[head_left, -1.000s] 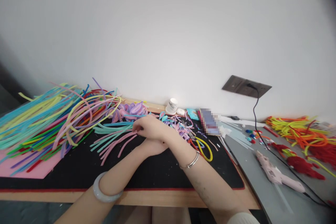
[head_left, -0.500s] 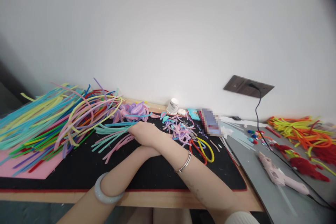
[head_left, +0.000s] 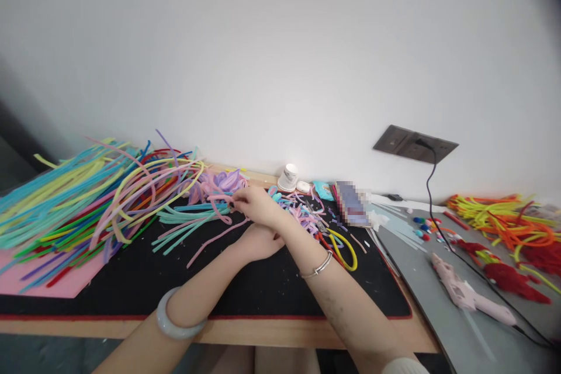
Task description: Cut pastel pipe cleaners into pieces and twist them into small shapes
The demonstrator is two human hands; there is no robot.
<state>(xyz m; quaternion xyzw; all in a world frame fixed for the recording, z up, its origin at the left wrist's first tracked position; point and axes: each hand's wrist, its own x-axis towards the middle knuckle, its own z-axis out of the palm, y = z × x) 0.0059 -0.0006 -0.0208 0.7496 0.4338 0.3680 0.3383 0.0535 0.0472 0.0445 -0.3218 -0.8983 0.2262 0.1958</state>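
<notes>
My right hand [head_left: 256, 205], with a thin silver bangle at the wrist, crosses over my left. Its thumb and fingertips are pinched on a pink pipe cleaner [head_left: 214, 203] that bends in a loop to the left. Below it my left hand [head_left: 259, 242], with a pale bangle on the forearm, is curled; my right wrist hides most of its fingers, so what they hold does not show. A single pink strand runs from the hands down to the left over the black mat [head_left: 144, 280]. Light green and blue pipe cleaners [head_left: 186, 222] lie left of my hands.
Cut pipe cleaner pieces [head_left: 307, 219] lie to the right, beside yellow-and-red-handled scissors [head_left: 344, 250]. A paper cup [head_left: 288, 176] stands by the wall. Coloured pipe cleaners [head_left: 109, 187] are heaped at left. A pink glue gun [head_left: 468, 295] with its cord lies on the grey board [head_left: 412, 280].
My right hand has turned and lifted slightly, its fingertips now showing on the pink pipe cleaner. Pink strands that lay bunched at the left have been drawn up, leaving one trailing.
</notes>
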